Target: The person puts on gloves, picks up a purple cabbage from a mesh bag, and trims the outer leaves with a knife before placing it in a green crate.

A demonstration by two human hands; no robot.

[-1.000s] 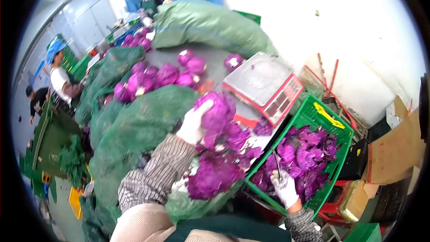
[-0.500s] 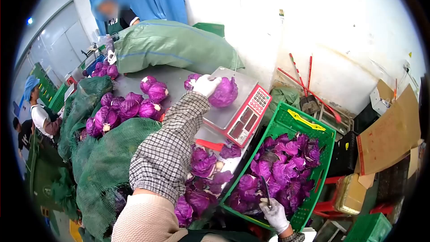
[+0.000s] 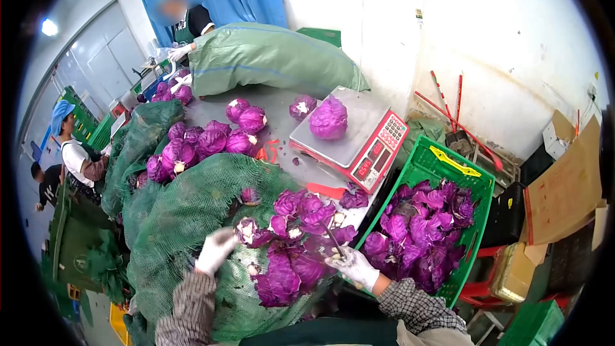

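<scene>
My left hand (image 3: 216,251), in a white glove, is over the green mesh sack (image 3: 173,218), close to a trimmed purple cabbage piece (image 3: 252,232); its fingers are blurred. My right hand (image 3: 353,266), also gloved, grips a knife (image 3: 334,241) beside the loose cabbage leaves (image 3: 288,275). One whole purple cabbage (image 3: 328,118) rests on the plate of the red and silver scale (image 3: 362,161), whose display is lit. Another cabbage (image 3: 302,107) lies just left of the scale.
A green crate (image 3: 485,182) of purple leaves stands at the right. More cabbages (image 3: 208,141) lie on the metal table (image 3: 278,129) behind the mesh. A large green sack (image 3: 275,61) lies at the back. Co-workers are at the upper left, one gloved hand beside that sack.
My left hand has left the cabbage on the scale and come back to the mesh sack. My right hand has moved with the knife from the crate to the leaf pile. The view has shifted.
</scene>
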